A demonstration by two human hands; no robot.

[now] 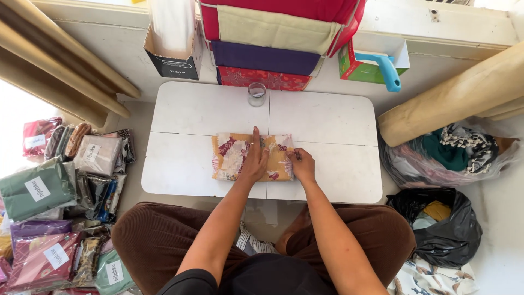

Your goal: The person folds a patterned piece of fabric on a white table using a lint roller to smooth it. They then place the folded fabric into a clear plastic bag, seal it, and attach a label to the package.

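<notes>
Left hand: the left hand (254,161) lies open and flat, fingers pointing away, pressing the folded floral cloth (232,158) on the low white table (327,120).
Cloth: under both hands; likely light, soft and limp, best held at edges or corners; long axis runs left to right.
Right hand: the right hand (302,164) pinches the cloth's right edge.

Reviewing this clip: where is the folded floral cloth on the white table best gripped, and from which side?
Probably the right short edge of the folded floral cloth, approached from the right: the right hand already pinches there, layers stack thick, while the left hand lies flat mid-cloth.
</notes>
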